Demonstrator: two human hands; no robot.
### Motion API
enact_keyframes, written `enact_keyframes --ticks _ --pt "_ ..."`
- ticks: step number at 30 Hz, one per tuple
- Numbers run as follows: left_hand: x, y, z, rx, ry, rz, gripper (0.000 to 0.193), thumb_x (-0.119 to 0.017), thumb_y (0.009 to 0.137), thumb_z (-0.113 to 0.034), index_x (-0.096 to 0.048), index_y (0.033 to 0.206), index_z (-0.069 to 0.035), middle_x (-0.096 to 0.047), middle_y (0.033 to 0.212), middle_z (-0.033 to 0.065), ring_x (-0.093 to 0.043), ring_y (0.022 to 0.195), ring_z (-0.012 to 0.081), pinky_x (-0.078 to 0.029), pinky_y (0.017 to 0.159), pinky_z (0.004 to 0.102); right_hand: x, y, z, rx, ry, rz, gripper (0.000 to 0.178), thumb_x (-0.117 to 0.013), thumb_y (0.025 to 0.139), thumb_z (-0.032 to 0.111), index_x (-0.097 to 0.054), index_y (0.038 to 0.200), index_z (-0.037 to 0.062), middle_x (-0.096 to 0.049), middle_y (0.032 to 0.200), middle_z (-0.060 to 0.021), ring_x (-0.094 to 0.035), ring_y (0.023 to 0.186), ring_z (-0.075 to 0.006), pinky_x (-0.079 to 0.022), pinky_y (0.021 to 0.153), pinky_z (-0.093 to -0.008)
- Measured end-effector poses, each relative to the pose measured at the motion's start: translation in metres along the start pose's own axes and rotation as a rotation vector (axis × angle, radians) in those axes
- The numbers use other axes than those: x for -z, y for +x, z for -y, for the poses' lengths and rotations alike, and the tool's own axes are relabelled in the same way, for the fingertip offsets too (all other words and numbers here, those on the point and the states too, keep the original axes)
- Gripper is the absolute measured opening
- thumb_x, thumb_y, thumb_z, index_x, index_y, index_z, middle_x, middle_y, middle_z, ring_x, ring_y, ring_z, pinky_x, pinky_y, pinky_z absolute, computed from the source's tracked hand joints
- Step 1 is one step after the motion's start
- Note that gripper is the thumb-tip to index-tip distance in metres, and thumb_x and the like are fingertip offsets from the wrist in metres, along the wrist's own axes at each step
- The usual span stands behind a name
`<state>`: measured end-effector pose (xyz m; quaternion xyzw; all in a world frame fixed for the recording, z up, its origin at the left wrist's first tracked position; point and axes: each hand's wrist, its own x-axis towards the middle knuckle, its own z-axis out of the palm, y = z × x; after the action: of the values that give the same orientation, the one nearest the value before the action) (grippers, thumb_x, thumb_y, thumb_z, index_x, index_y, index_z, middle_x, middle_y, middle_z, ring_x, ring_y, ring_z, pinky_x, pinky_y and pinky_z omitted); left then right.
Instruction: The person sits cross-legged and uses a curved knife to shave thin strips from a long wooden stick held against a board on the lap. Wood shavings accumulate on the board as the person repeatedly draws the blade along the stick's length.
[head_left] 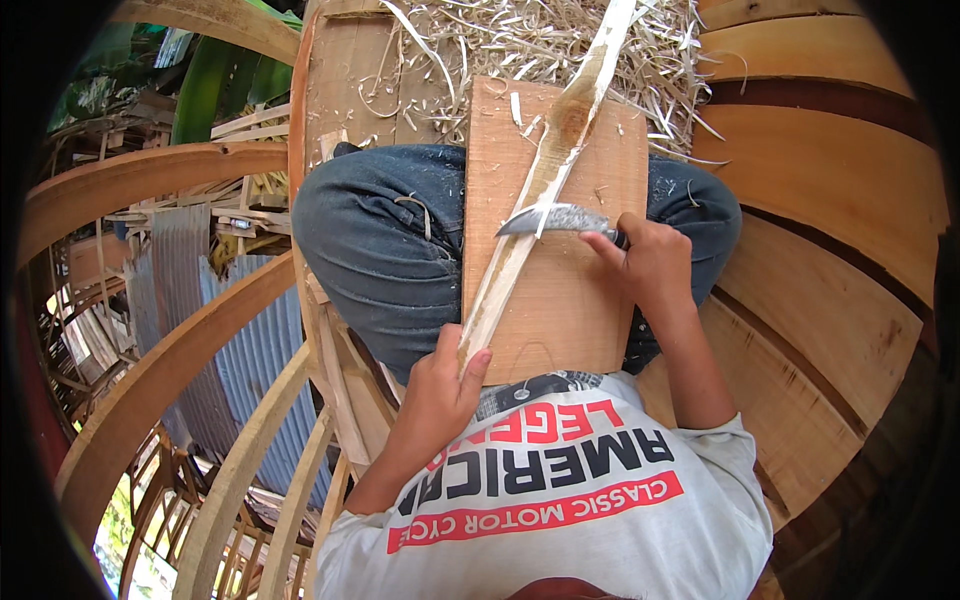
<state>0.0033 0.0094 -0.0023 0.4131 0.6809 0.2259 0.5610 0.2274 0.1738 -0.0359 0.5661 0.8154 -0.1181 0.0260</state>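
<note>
Here in the head view, a pale wooden strip lies aslant over the flat board on the person's lap, and both hands are occupied. The left hand is closed round the strip's near end, at the board's near left corner; the right hand, over the board's right edge, grips the handle of a curved knife, its blade across the strip above the board's middle.

The danger? A slip! The left hand sits on the same strip, on the near side of the blade — a stroke toward the body that skids could run at those fingers. Which edge is sharp, I cannot tell. The brown knot, near the board's far edge, might snag the blade or make it jump, and a loose left grip could let the strip roll.

Now the line of it: the long axis runs diagonally, from the board's near left corner away and rightward, past its far edge, over the curled shavings — and the far end leaves the picture.
</note>
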Motion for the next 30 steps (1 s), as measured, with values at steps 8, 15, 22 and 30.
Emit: enact_keyframes --ticks 8,15,22,30 --pt "0.0 -0.001 0.001 -0.009 0.0 -0.001 0.025 -0.051 0.096 -0.022 -0.043 0.099 0.002 -0.056 0.069 0.0306 -0.057 0.07 0.0497 -0.043 0.056 0.0496 -0.006 0.02 -0.017 0.021 -0.072 -0.091 0.062 -0.065 0.072 0.065 -0.057 0.057 0.0055 -0.054 0.048 -0.0111 -0.058 0.044 -0.0274 -0.044 0.043 -0.0341" --pt "0.0 -0.001 0.002 -0.033 0.018 0.001 0.025 -0.05 0.096 -0.022 -0.043 0.1 0.002 -0.055 0.068 0.031 -0.057 0.069 0.05 -0.043 0.055 0.0503 -0.014 0.027 -0.024 0.064 -0.068 -0.189 0.06 -0.068 0.071 0.063 -0.057 0.057 0.0052 -0.054 0.048 -0.0109 -0.056 0.044 -0.0272 -0.043 0.042 -0.0341" --pt "0.004 0.001 0.005 0.021 -0.055 0.023 0.026 -0.049 0.097 -0.024 -0.045 0.101 0.002 -0.056 0.07 0.0297 -0.058 0.072 0.0496 -0.044 0.058 0.0461 0.023 0.019 -0.023 -0.14 0.58 0.431 0.041 -0.07 0.083 0.039 -0.059 0.078 0.0003 -0.05 0.052 -0.0061 -0.048 0.039 -0.0152 -0.038 0.038 -0.0283" --pt "0.009 0.003 0.006 0.046 -0.056 0.053 0.027 -0.048 0.097 -0.025 -0.045 0.099 0.002 -0.055 0.071 0.0293 -0.057 0.074 0.0494 -0.043 0.061 0.0448 0.016 -0.014 -0.026 -0.393 1.397 0.629 0.018 -0.062 0.091 0.014 -0.06 0.103 0.0003 -0.047 0.058 0.005 -0.038 0.042 -0.0016 -0.028 0.036 -0.0211"
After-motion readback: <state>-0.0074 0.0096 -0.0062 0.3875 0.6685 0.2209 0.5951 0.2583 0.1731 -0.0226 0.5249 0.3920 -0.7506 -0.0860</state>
